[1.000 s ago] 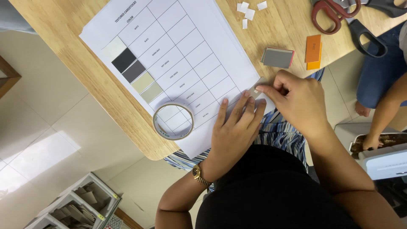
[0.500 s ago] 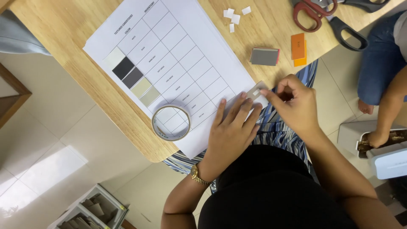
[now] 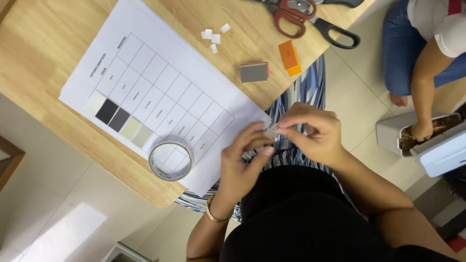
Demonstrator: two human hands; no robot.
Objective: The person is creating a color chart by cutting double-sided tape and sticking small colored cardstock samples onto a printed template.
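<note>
A: Nearest first. Where is the piece?

B: A small pale scrap (image 3: 272,130), pinched between both hands just off the counter's near edge, over the lap. Right hand (image 3: 310,133) is closed on it, thumb and forefinger gripping its right end. Left hand (image 3: 245,157) meets it from below left, fingertips closed on the other end. What it is made of I cannot tell; too small.

A: Long axis?

B: Too small to read. The 2 hands face each other roughly left to right, with the scrap between them.

A: Which hand is nearer the sheet?

B: The left. The sheet (image 3: 160,92) lies up and left of the hands, its near corner just beside the left fingertips. Its grid runs diagonally across the counter (image 3: 43,63).

A: What is on the sheet?

B: A tape roll (image 3: 170,160) sits on its lower part, near the left hand, lying flat. Further along, 5 swatches (image 3: 118,120) fill the grid's lower row: pale, black, grey, 2 beige. The other cells are unfilled.

A: Anything between hands and sheet?

B: Nothing; only the tape roll is close by.

A: Far side?

B: A grey block (image 3: 254,72), an orange block (image 3: 290,57), 4 white scraps (image 3: 213,37), then red scissors (image 3: 289,14) and black scissors (image 3: 335,31) at the far edge. Off the counter to the right, another person's hand (image 3: 421,131) is in a grey bin (image 3: 393,138).
</note>
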